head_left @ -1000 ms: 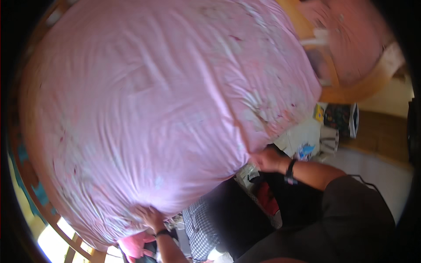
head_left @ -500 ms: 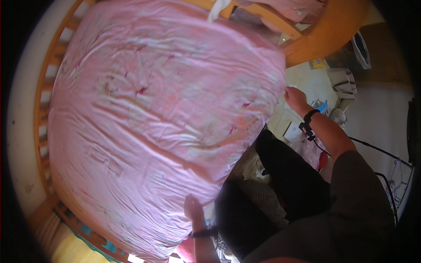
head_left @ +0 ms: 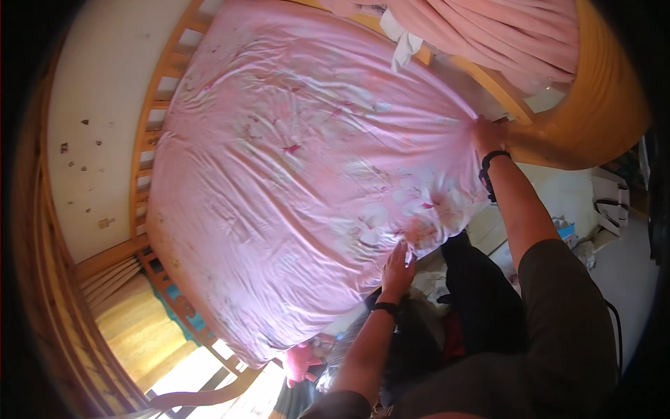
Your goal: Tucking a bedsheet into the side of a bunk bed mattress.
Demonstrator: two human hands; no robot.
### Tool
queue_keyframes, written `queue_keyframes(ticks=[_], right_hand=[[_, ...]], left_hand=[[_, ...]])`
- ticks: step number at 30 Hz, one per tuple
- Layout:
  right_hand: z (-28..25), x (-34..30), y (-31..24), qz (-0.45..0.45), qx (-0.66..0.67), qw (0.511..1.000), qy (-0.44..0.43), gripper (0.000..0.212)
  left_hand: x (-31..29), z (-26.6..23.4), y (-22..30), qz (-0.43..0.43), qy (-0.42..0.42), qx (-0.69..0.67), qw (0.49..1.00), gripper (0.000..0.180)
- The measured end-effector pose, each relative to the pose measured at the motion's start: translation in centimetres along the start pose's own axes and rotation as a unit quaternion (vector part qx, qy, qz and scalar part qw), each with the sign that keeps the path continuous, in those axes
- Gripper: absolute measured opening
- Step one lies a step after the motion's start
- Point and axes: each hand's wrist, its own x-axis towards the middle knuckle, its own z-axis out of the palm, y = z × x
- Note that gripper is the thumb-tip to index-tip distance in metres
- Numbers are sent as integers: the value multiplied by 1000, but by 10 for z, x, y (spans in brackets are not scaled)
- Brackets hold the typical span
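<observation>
A pink flowered bed sheet (head_left: 279,188) covers a mattress in a wooden bed frame. My right hand (head_left: 490,136) is closed on the sheet's far right corner, and creases fan out from there across the cloth. At the near edge of the sheet my left hand (head_left: 398,274) is closed with its fingers at the hem. Some of its fingertips are hard to make out. The sheet is wrinkled, most of all along its near side and around the right corner. Both wrists wear dark bands.
Slatted wooden rails (head_left: 142,171) run along the left side. A curved wooden bed end (head_left: 586,133) stands at the far right, with pink curtain-like cloth (head_left: 481,35) above it. A pink plush toy (head_left: 299,363) lies by the near edge. A white bag (head_left: 611,202) stands on the right.
My right hand has moved outward to the mattress corner, pulling the sheet taut. My left hand has shifted right along the near edge. The view has turned, showing more wall on the left.
</observation>
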Motion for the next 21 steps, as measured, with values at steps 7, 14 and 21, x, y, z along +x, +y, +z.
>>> queue_keyframes(ticks=[7,14,21], right_hand=[[-23,-40,29,-142,123,898,397,33],[-125,-300,127,-292,340,876,-180,17],[-444,-431,324,-148,493,827,227,17]], left_hand=[[-11,59,93,84,-163,-49,982,50],[-78,-11,189,251,-294,201,900,28],[-178,-298,452,442,16,-48,895,29]])
